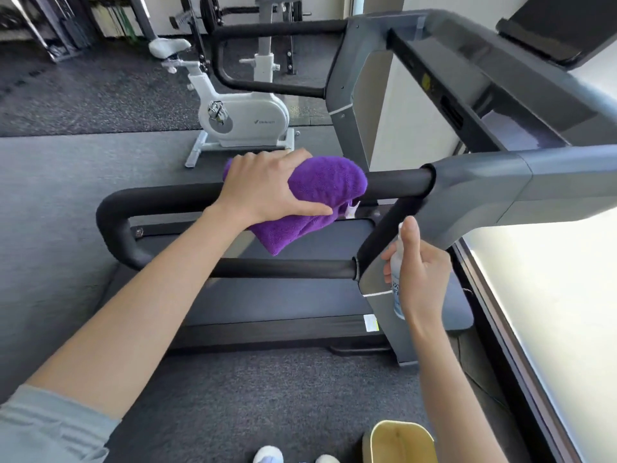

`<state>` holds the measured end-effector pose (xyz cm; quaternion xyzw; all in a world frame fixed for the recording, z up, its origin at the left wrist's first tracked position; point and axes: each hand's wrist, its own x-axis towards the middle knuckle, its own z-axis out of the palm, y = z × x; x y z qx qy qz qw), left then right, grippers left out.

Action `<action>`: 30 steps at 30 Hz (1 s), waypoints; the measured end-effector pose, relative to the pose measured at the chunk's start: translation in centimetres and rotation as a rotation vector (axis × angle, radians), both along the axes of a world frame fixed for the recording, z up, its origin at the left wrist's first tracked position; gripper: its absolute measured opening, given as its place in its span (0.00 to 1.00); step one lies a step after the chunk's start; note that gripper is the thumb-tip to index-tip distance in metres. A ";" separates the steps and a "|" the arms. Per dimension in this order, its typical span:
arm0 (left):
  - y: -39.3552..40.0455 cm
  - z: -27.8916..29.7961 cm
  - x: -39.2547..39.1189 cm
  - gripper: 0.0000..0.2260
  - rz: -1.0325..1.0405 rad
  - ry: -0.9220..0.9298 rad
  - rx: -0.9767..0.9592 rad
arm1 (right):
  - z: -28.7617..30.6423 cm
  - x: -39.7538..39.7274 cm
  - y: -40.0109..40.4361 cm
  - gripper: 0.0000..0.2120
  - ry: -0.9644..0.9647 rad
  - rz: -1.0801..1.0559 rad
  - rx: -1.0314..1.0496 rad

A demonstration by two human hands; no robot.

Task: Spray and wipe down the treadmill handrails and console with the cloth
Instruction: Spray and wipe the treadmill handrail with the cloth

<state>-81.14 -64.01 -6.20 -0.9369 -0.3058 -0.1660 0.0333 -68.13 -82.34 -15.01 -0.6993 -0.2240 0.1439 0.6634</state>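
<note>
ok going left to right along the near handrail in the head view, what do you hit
black handrail bend → left hand → purple cloth → bare black grip → grey treadmill frame; the right hand with the spray bottle sits lower, in front.

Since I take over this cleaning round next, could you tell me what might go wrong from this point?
The purple cloth covers only the middle of the near handrail, so its curved end and the lower bar could be missed. The right hand holds the spray bottle close beside the grey upright; spray may land there or on the belt rather than on the rail. The yellow bin by the feet could get kicked.
</note>
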 end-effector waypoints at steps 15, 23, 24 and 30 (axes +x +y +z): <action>5.6 -1.6 -15.3 0.39 0.161 -0.158 0.037 | 1.2 -9.4 6.3 0.34 -0.026 0.154 -0.028; 6.9 -8.0 -21.5 0.35 0.444 -0.789 -0.274 | 0.8 -13.9 8.2 0.37 -0.040 0.168 -0.060; 6.9 -8.8 -21.2 0.35 0.471 -0.859 -0.286 | 0.8 -14.4 8.4 0.37 -0.040 0.166 -0.061; 6.6 -11.3 -19.0 0.35 0.607 -1.151 -0.238 | 0.2 -16.7 8.9 0.36 -0.068 0.161 -0.095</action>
